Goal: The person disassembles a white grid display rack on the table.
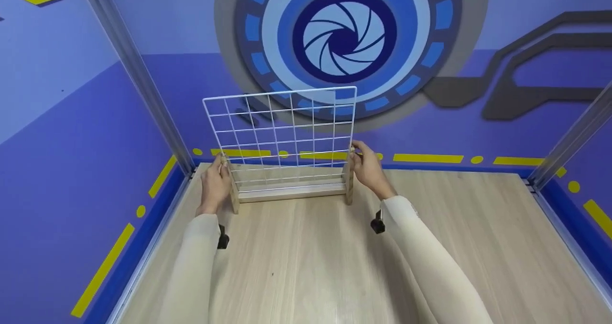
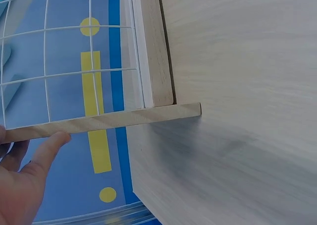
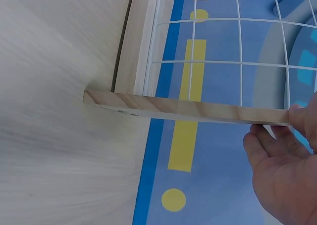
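A rack made of a white wire grid (image 1: 279, 93) in a wooden frame stands near the back of the table, its grid upright. The frame has a bottom rail (image 1: 292, 196) and two side boards. My left hand (image 1: 214, 185) grips the upper end of the left side board (image 2: 124, 118), its thumb against the outer face in the left wrist view. On the other side my right hand (image 1: 370, 170) pinches the top of the right side board (image 3: 188, 108) between thumb and fingers. Two small metal marks show on that board's outer face.
The wood-grain table (image 1: 296, 266) lies under the rack. Behind rises a blue wall (image 1: 181, 85) with a round shutter emblem and yellow dashes. Metal posts (image 1: 138, 75) stand at the back corners. A small black device (image 1: 377, 223) sits at each wrist.
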The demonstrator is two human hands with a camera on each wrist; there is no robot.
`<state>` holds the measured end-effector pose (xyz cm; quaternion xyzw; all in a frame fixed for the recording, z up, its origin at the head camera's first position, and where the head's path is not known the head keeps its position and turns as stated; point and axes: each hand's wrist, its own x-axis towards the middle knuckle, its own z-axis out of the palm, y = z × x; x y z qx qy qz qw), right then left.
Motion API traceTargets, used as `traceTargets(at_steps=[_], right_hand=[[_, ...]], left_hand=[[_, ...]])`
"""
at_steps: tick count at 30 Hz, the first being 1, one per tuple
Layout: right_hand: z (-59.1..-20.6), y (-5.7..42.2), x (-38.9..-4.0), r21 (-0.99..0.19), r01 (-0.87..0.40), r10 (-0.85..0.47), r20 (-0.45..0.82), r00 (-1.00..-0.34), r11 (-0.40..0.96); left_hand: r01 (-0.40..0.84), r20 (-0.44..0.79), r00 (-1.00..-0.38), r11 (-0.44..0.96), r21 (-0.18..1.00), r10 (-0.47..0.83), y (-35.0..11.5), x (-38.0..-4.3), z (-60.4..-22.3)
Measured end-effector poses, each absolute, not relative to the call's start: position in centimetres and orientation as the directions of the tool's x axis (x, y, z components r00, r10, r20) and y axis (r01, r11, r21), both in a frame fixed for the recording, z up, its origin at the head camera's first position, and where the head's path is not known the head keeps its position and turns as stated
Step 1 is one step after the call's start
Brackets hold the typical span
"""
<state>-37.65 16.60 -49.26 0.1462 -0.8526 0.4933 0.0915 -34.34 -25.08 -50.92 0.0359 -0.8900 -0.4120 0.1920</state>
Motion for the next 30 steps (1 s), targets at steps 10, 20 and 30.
traceTargets(at_steps=[10, 20, 30], right_hand=[[-49.6, 18.9, -37.0, -0.782, -0.346, -0.104, 0.344, -0.933, 0.519], [-49.8, 22.7, -36.2, -0.777, -0.310, -0.027, 0.354, -0.935, 0.547], [-49.8, 26.2, -35.1, -0.820, -0.242, 0.004, 0.286, -0.958, 0.520]], left_hand=[[0.123, 0.330, -0.923, 0.657, 0.744, -0.200, -22.7, -35.4, -50.8], [0.157, 0.307, -0.942, 0.630, 0.760, -0.135, -19.1, -36.1, -50.8], [0.211, 0.345, -0.933, 0.621, 0.755, -0.101, -15.5, -37.0, -51.0]])
